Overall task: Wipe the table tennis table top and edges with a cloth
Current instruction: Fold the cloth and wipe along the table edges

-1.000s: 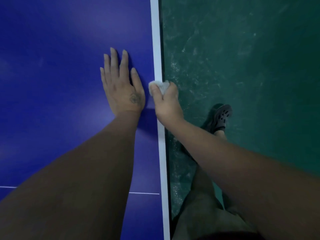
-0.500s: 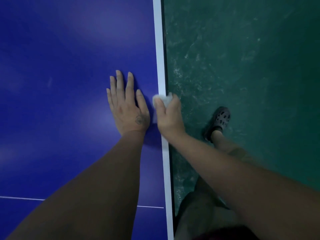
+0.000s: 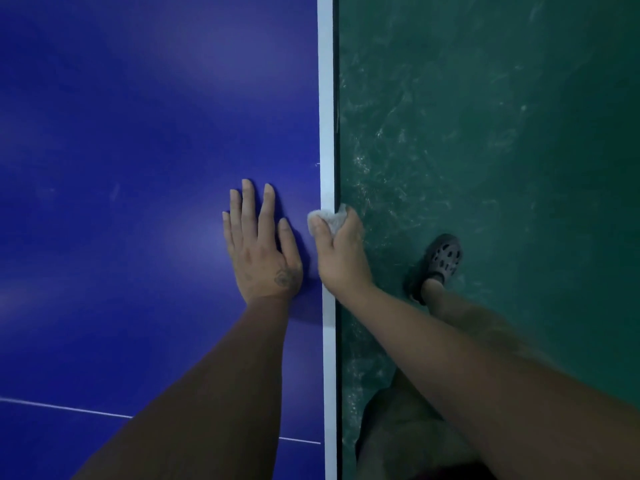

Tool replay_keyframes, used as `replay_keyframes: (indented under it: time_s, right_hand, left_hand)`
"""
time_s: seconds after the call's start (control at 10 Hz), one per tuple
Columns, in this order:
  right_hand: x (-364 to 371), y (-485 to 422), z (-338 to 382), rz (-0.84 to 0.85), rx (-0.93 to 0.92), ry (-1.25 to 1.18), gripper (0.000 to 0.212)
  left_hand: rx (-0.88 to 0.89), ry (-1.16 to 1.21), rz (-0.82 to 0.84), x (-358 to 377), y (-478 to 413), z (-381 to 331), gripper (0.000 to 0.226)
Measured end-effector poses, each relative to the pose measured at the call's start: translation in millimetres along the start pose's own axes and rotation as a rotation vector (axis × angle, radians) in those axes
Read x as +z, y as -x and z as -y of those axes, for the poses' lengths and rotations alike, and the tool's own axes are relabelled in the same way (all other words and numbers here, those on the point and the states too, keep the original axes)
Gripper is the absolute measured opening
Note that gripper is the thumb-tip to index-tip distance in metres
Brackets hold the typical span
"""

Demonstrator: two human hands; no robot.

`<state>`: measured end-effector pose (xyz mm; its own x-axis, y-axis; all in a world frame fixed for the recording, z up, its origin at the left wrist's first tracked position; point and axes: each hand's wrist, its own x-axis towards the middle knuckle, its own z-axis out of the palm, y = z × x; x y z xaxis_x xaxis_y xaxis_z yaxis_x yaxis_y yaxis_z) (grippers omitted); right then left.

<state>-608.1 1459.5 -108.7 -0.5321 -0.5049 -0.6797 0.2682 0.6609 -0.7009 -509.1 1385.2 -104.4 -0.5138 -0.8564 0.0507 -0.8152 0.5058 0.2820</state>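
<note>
Right hand (image 3: pixel 341 258), clenched round the white cloth (image 3: pixel 329 218) on the blue surface's (image 3: pixel 138 133) white edge line (image 3: pixel 325 98), had crept toward 12 o'clock within the second, left hand (image 3: pixel 263 251) flat and open at its 9 o'clock; edge wipe apparently advancing, long stretch ahead.

A single head-worn camera looks almost straight down from close above the table's white edge (image 3: pixel 327 98), which runs 12 to 6 o'clock; blue table top (image 3: pixel 138 133) lies at 9, green floor (image 3: pixel 502 133) at 3.
</note>
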Motion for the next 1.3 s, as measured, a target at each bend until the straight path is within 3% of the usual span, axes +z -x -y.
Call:
replay_keyframes:
  time_s: [0.1, 0.2, 0.3, 0.4, 0.5, 0.6, 0.8, 1.3]
  right_hand:
    - [-3.6, -39.5, 28.8, 0.000, 0.003, 0.002, 0.070]
    - [-7.1, -104.3, 55.7, -0.015, -0.041, 0.001, 0.092]
    - [-3.3, -145.8, 60.0, 0.011, -0.036, 0.028, 0.080]
    - [-12.3, -86.9, 62.2, 0.012, -0.038, 0.015, 0.060]
    - [-17.7, -32.1, 41.5, 0.091, 0.025, 0.014, 0.077]
    - [-14.3, -36.5, 43.4, 0.070, 0.058, 0.041, 0.079]
    - [-19.7, -72.9, 63.6, 0.079, 0.037, 0.043, 0.080]
    - [-45.1, -251.6, 210.1, -0.104, -0.039, 0.005, 0.058]
  left_hand:
    - [0.002, -0.006, -0.005, 0.6, -1.3, 0.2, 0.053]
    - [-0.007, -0.010, -0.009, 0.6, 0.2, -0.2, 0.052]
    - [-0.008, 0.001, -0.005, 2.2, -1.6, -1.2, 0.052]
    - [-0.021, 0.002, -0.009, 0.7, 0.2, -2.1, 0.051]
    - [-0.055, 0.067, -0.039, -0.1, -13.2, -6.5, 0.046]
    - [-0.043, 0.158, -0.101, 5.3, -70.1, -18.4, 0.042]
    - [-0.239, -0.034, -0.172, 37.7, -221.9, -45.6, 0.056]
    - [-0.315, -0.141, -0.133, 44.1, -238.7, -49.9, 0.057]
